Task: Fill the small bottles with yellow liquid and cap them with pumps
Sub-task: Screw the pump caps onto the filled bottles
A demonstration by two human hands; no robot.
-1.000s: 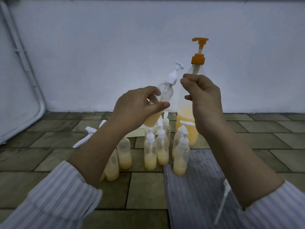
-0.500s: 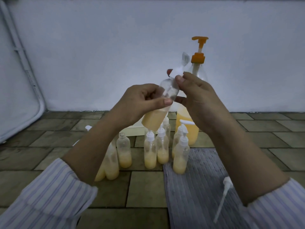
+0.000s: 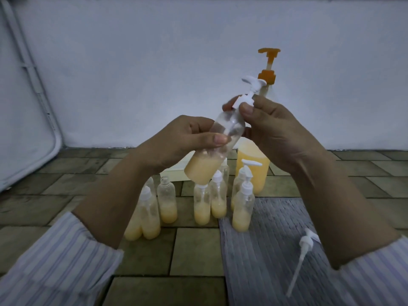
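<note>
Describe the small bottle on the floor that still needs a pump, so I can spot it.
Find the big orange-pump jug by the wall; small bottles cluster before it. The uncapped bottle stands left of centre, its open threaded neck bare, unlike its white-capped neighbours.

Head-worn camera looks forward and down, close above the floor (image 3: 194,250).

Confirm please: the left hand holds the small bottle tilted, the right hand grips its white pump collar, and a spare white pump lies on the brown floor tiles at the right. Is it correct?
Not quite. In the head view the spare white pump lies on the grey ribbed mat, not on the tiles. The rest holds: the left hand holds the small bottle tilted, and the right hand grips its pump collar.
</note>
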